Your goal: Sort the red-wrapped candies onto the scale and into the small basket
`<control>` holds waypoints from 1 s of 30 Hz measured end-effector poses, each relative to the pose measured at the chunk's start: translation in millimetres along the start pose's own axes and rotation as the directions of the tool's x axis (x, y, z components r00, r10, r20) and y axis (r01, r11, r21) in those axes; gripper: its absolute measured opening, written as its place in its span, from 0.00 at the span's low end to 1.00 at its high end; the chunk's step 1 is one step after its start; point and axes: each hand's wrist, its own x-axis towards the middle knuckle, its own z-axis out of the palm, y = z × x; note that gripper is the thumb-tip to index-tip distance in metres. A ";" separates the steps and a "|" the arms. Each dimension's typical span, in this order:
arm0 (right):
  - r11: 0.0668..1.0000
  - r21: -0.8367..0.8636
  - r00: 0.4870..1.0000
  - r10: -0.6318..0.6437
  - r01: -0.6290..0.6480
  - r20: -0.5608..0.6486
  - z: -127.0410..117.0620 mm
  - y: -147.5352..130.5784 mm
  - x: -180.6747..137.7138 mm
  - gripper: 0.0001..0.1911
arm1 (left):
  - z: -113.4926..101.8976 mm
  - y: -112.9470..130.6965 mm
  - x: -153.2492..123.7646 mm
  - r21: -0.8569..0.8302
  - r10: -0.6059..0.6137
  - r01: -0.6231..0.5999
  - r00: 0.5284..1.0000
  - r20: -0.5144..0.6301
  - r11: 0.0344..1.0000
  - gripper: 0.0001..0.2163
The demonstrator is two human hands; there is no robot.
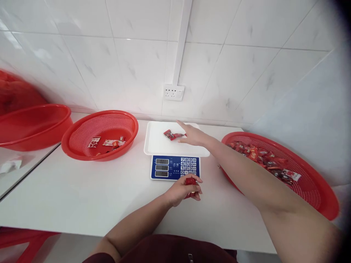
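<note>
My left hand (pixel 182 189) is closed around red-wrapped candies (pixel 190 181), just in front of the keypad of a blue and white digital scale (pixel 175 168). Over the scale's white tray (pixel 153 144), my right hand (pixel 193 135) reaches with its thumb and index finger spread apart. Small red-wrapped candies (pixel 170 135) lie on the tray beside those fingertips; whether the thumb touches the nearest one I cannot tell. The rest of the right hand's fingers are partly hidden from above.
On the right, a red perforated basket (pixel 326 199) holds many wrapped candies, partly behind my right forearm. A second red basket (pixel 74 140) on the left contains a few packets. Farther left stands a red basin (pixel 35 135). A wall socket (pixel 173 92) is behind the scale.
</note>
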 end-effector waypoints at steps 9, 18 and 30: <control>0.895 0.426 0.991 0.136 -0.131 0.018 -10.8 3.1 -4.2 0.39 | -3.7 -4.2 2.2 -0.023 -0.044 0.044 0.999 0.025 0.999 0.15; 0.884 0.462 0.993 -0.108 0.070 0.056 4.0 -10.0 -55.4 0.19 | -4.9 0.6 0.1 -0.034 -0.085 0.087 0.994 0.068 0.996 0.23; 0.877 -0.176 0.849 0.478 -0.447 0.225 -41.9 132.3 -176.1 0.10 | -0.3 -5.2 -0.3 0.156 -0.103 0.087 0.989 0.102 0.984 0.11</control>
